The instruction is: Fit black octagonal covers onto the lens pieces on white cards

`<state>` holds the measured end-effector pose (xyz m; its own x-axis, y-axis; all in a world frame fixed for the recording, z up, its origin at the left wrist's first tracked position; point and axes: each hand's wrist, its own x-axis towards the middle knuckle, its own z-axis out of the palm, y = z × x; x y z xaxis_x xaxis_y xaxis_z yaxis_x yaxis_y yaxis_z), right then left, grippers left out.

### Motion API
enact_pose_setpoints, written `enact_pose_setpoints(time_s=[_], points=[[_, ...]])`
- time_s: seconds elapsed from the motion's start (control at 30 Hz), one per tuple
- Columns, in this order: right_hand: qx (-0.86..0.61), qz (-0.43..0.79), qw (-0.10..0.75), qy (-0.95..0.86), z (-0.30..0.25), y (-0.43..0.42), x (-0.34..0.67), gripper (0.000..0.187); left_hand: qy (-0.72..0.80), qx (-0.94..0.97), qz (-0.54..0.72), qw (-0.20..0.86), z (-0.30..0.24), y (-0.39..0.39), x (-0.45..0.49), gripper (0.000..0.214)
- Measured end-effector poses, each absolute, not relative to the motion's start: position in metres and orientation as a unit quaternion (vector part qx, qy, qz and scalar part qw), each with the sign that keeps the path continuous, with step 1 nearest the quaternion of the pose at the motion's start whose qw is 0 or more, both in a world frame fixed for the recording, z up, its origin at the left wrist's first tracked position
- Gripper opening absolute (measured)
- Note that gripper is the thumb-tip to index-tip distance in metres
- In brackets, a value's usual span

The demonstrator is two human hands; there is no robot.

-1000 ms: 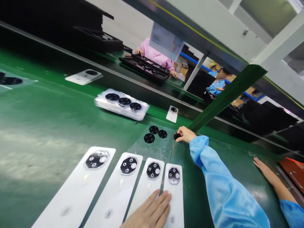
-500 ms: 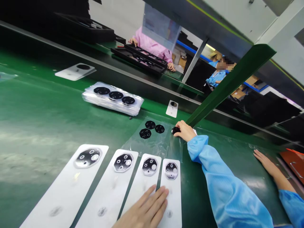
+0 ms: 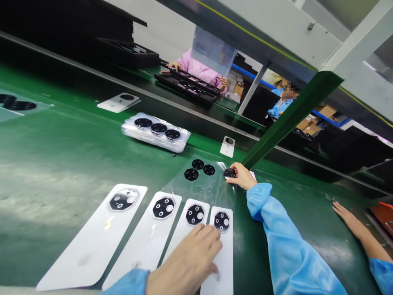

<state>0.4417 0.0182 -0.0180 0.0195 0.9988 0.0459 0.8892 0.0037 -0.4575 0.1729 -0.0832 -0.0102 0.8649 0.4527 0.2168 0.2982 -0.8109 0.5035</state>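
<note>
My right hand [image 3: 241, 175] pinches a black octagonal camera lens cover [image 3: 229, 173] between thumb and fingers, held tilted above the clear plastic film [image 3: 202, 189]. Three similar black covers [image 3: 191, 175] lie flat on that film. My left hand [image 3: 188, 256] is over the two rightmost white phone back covers [image 3: 221, 254], its fingers bent and apart, nothing seen in it. Two more white back covers, a middle one [image 3: 147, 241] and a large left one [image 3: 92, 237], lie alongside in the row. Each has an octagonal black camera area near its far end.
A stack of plastic-wrapped black covers [image 3: 156, 139] sits behind. White back pieces [image 3: 118, 103] and a small white piece [image 3: 227, 151] lie near the rail. A green post [image 3: 291, 123] slants up beside my right hand. A co-worker's hand [image 3: 346, 219] rests at right.
My left hand has risen from lying flat and its fingers have bent, with more wrist showing. My right hand has tilted the black lens cover up. The view has shifted slightly.
</note>
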Motion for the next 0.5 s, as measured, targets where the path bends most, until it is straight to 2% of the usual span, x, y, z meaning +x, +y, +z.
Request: enact_pose_setpoints(time_s=[0.1,0.27,0.4,0.5], points=[[-0.685,0.161,0.219,-0.676,-0.014,0.015,0.441,0.034,0.288,0.92,0.139,0.225,-0.001,-0.067,0.189,0.044],[-0.668,0.171,0.293,-0.663,0.005,-0.007,0.436,0.037,0.307,0.911,0.103,0.257,0.001,-0.043,0.206,0.067],[-0.639,0.231,0.339,-0.651,0.024,-0.045,0.426,0.042,0.3,0.913,0.073,0.266,0.001,-0.035,0.214,0.071],[-0.603,0.326,0.336,-0.646,0.03,-0.078,0.419,0.041,0.289,0.914,0.054,0.28,0.005,-0.033,0.219,0.072]])
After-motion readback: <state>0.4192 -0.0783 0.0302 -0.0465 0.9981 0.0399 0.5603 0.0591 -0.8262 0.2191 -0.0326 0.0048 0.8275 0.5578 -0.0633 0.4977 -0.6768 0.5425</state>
